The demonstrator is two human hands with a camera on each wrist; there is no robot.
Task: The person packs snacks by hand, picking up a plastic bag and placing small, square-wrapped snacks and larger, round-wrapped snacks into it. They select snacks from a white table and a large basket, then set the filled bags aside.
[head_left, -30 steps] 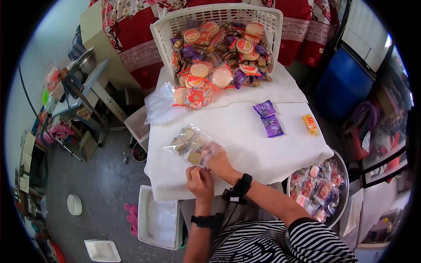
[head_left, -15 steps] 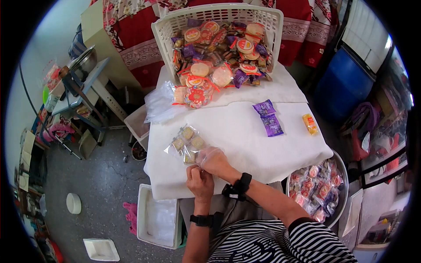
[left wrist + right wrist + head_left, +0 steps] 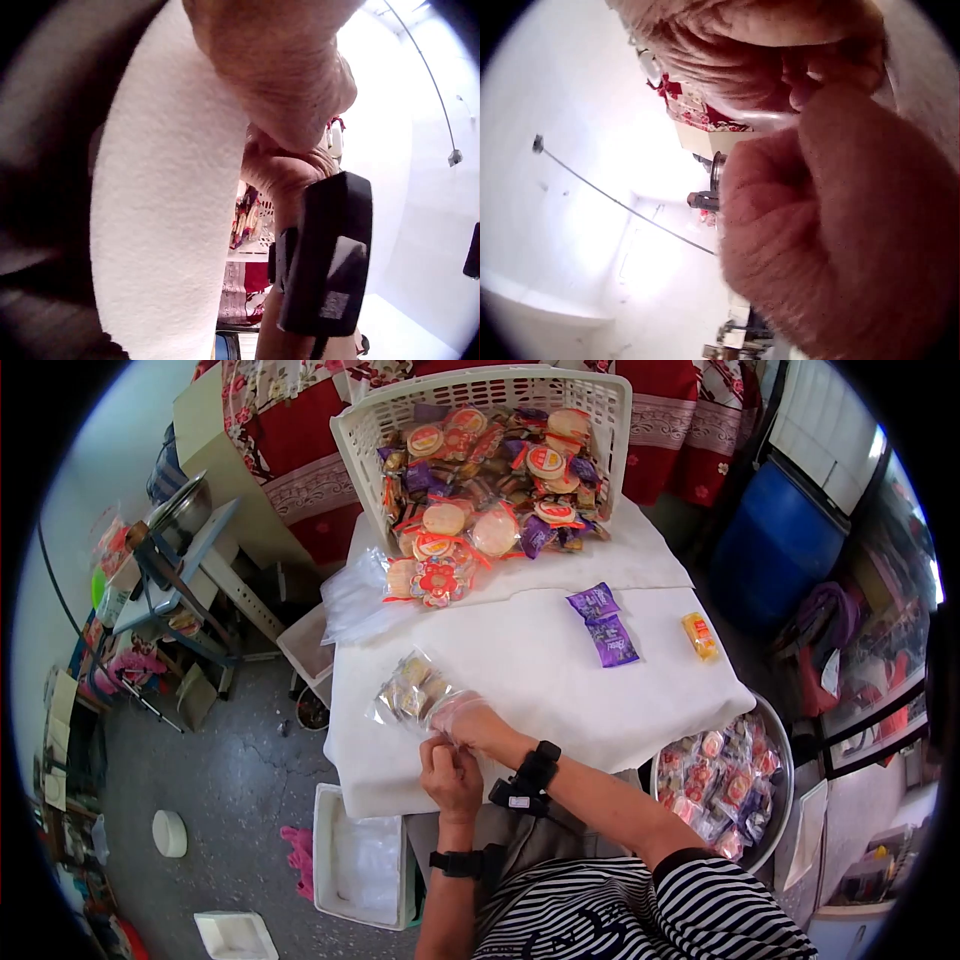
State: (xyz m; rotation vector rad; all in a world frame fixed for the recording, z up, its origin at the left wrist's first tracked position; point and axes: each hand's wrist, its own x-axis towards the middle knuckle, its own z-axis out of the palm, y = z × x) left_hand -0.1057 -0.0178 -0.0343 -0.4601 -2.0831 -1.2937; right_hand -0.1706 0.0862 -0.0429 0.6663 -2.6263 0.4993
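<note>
A clear plastic bag [image 3: 408,688] with several small wrapped pieces lies near the left side of the white-covered table. The right hand [image 3: 472,726] grips the bag around its near end. Close against it, the left hand [image 3: 451,778] has curled fingers and pinches the bag's edge. In the right wrist view the left hand [image 3: 840,240] and the right hand [image 3: 757,45] meet at their fingertips. The left wrist view shows the left hand [image 3: 277,67] large above, with the right hand [image 3: 285,169] behind it; the bag is hidden there.
A white basket [image 3: 345,455] of wrapped snacks stands at the back, empty clear bags [image 3: 350,603] beside it. Two purple packets [image 3: 606,628] and a yellow packet [image 3: 701,637] lie to the right. A metal basin [image 3: 785,790] of filled bags and a white bin [image 3: 330,870] sit below.
The bag's pieces have shifted and tilted, and both hands have moved slightly left with it. The head view has shifted a little. Both hands keep their hold.
</note>
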